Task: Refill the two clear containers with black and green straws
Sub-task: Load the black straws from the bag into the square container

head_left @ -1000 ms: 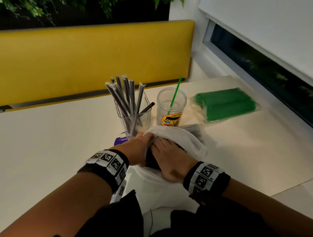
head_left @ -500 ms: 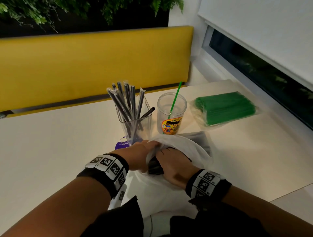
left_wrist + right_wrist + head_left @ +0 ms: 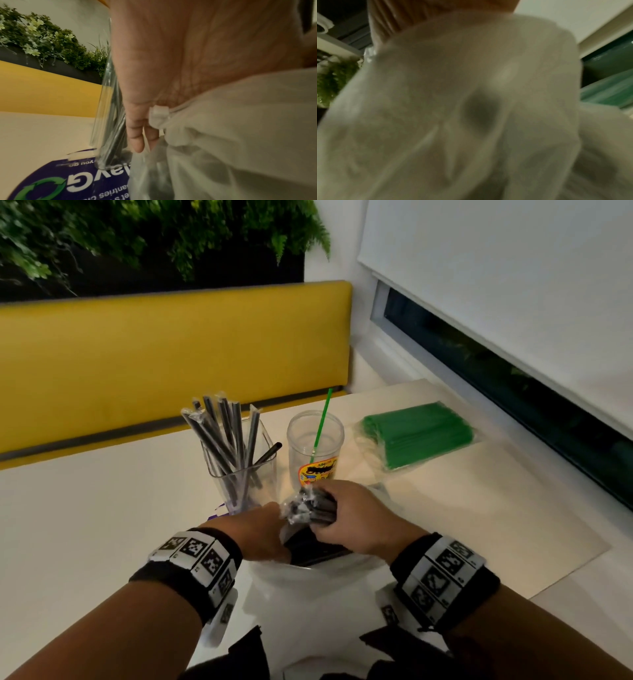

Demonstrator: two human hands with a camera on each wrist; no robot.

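Right hand (image 3: 356, 518) grips a bundle of black plastic-wrapped straws (image 3: 311, 506) above the translucent white plastic bag (image 3: 308, 573), whose edge the left hand (image 3: 255, 534) pinches. On the pale bench (image 3: 85, 508): square clear container of black straws (image 3: 239, 467), beside it a round clear cup (image 3: 315, 446) holding one green straw (image 3: 322, 419), and a pack of green straws (image 3: 418, 434) further right.

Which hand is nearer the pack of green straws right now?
Right. The right hand is below-left of the pack of green straws, apart from it; the left hand is farther left.
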